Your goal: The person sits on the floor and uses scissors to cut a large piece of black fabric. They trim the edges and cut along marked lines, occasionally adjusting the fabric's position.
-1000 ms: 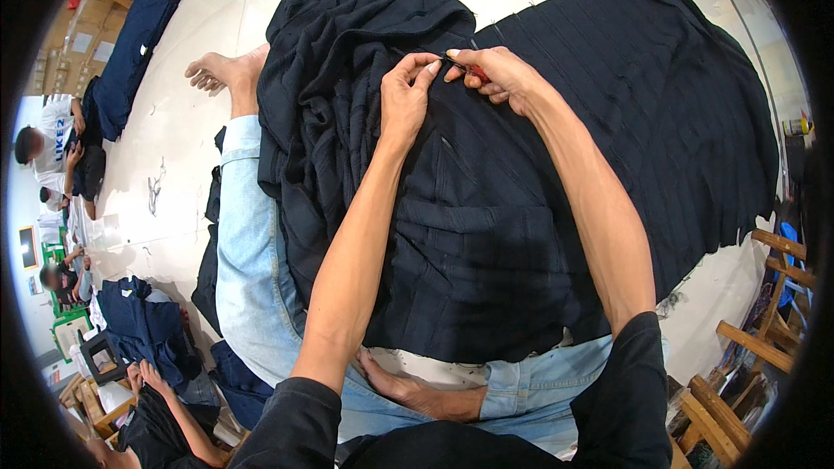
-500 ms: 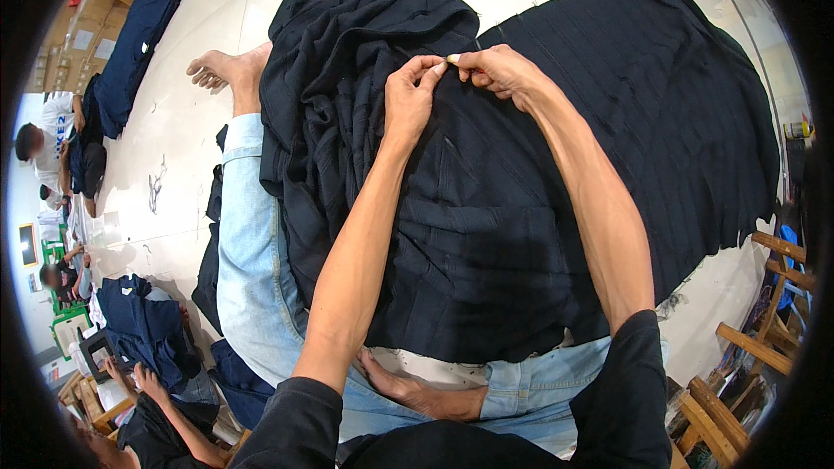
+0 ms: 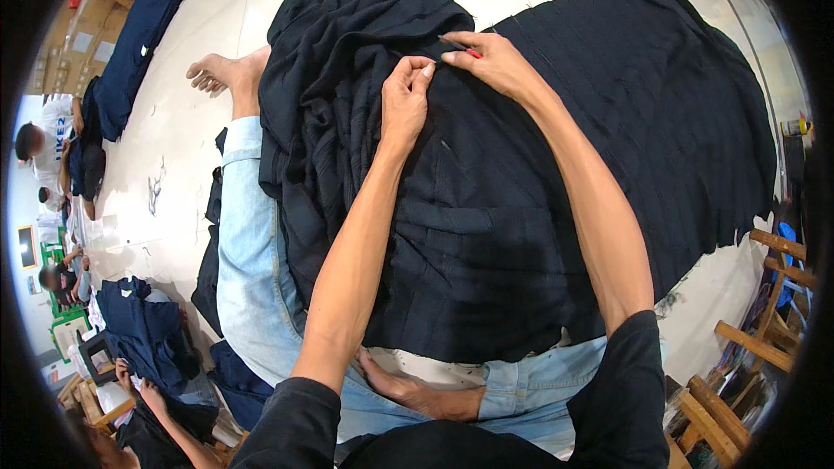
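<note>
Dark navy, ribbed fabric (image 3: pixel 486 287) lies spread over my lap and legs and bunches into folds on the left. My left hand (image 3: pixel 406 104) is closed, thumb and forefinger pinching at the fabric near its upper middle; whether a thread is also in the pinch is too small to tell. Just right of it, my right hand (image 3: pixel 497 65) is closed around small thread snips (image 3: pixel 473 53) with a red part, their dark tip pointing left above the fabric. Most of the snips is hidden by the fingers.
A wide panel of the same fabric (image 3: pixel 660 122) extends right across the pale floor (image 3: pixel 187 182). Wooden stools (image 3: pixel 751 343) stand at lower right. Stacked navy cloth (image 3: pixel 143 56) lies at upper left; other people sit along the left, one handling dark garments (image 3: pixel 143 326).
My hands have drawn slightly apart. The right one has opened out from its pinch beside the left, and the red thread snips now show in it.
</note>
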A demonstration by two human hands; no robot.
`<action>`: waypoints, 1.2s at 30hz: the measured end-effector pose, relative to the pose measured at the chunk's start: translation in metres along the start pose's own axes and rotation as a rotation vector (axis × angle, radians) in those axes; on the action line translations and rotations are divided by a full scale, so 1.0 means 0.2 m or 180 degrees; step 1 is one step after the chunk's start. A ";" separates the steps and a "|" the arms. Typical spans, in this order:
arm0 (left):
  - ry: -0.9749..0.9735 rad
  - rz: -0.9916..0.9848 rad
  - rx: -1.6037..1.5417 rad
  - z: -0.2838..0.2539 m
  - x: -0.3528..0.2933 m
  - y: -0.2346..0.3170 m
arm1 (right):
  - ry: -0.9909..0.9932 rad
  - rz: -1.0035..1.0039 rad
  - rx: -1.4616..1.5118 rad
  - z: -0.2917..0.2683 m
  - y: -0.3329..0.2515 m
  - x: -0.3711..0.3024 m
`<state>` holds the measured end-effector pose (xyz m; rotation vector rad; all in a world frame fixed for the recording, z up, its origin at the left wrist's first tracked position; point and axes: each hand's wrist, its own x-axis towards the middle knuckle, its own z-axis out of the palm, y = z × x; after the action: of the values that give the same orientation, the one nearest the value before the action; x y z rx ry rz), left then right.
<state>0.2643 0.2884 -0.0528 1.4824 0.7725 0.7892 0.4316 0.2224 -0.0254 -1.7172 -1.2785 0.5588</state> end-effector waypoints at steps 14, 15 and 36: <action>0.0103 0.0043 0.0393 -0.01 0.00 -0.02 | 0.0513 0.1266 0.1322 -0.10 0.00 0.11; 0.0154 0.0021 0.0439 -0.01 0.01 -0.03 | 0.0529 0.1012 0.1263 -0.12 -0.02 0.14; -0.1276 0.1670 0.2681 0.44 -0.80 0.19 | 0.0865 0.0827 -0.0936 -0.53 -0.36 -1.59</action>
<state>0.2508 0.1041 -0.0234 2.5751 0.4066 0.5136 0.3609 -0.1063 0.0413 -2.1408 -0.9863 0.2776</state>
